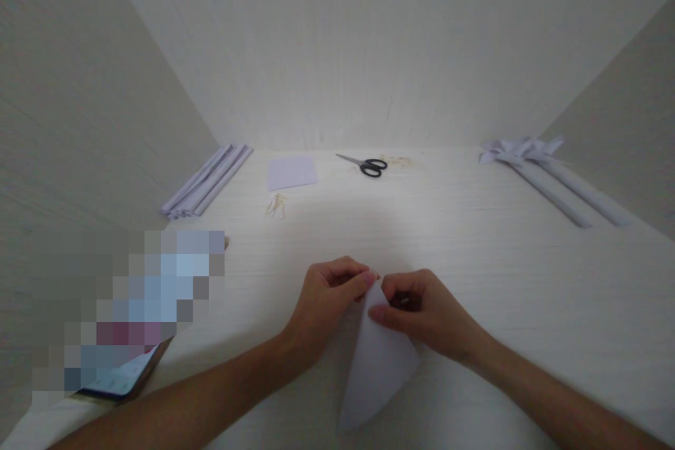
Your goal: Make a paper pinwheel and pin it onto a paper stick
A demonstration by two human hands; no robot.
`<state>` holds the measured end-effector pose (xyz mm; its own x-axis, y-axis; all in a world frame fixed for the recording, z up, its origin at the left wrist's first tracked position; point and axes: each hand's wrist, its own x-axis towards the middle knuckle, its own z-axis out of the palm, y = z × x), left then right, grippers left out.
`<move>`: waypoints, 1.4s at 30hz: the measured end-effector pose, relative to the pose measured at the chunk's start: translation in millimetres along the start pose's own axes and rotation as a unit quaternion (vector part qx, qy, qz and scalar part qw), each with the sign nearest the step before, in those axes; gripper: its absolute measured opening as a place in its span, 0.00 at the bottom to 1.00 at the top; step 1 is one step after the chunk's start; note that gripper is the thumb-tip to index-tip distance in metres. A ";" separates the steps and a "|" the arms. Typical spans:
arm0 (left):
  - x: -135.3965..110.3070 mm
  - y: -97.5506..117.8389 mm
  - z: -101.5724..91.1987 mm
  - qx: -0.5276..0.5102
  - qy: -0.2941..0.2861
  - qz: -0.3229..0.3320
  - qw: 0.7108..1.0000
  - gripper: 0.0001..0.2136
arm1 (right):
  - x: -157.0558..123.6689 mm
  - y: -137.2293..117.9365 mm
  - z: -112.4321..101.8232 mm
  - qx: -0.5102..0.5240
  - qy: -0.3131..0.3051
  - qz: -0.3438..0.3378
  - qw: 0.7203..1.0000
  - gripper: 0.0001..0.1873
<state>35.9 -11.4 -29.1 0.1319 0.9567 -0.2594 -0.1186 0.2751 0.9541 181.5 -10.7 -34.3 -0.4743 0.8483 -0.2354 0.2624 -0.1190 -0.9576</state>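
Observation:
A white sheet of paper [377, 373], bent into a cone-like shape, hangs between my two hands near the front of the table. My left hand [335, 295] pinches its narrow top tip between thumb and fingers. The right side of the paper is gripped by my right hand [419, 309], with the thumb on the near face and the fingers curled behind. The paper flares out below both hands, its wide edge pointing down toward me. What lies behind the paper, including some of my fingertips, is hidden.
Black-handled scissors [372, 167] lie at the back beside pale scraps [398, 161]. Left of them are a square paper stack [292, 172] and thin pale strips [276, 205]. Rolled papers [208, 183] lie back left, two frilled paper sticks [559, 186] back right. A phone [119, 373], partly pixelated, is front left.

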 end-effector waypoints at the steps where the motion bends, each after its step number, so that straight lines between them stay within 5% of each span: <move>1: 0.1 0.2 0.1 -0.001 -0.001 -0.001 1.000 0.06 | -0.3 -0.5 -0.2 -0.001 -0.002 0.001 1.000 0.14; 42: -1.3 -0.5 2.6 0.018 0.016 -0.021 0.999 0.07 | 0.1 2.1 3.8 -0.011 0.002 0.005 1.000 0.17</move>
<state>38.3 -13.0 -28.8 0.1035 0.9474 -0.3028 -0.0785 0.3113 0.9471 178.8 -12.8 -37.0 -0.4685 0.8488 -0.2450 0.2866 -0.1162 -0.9510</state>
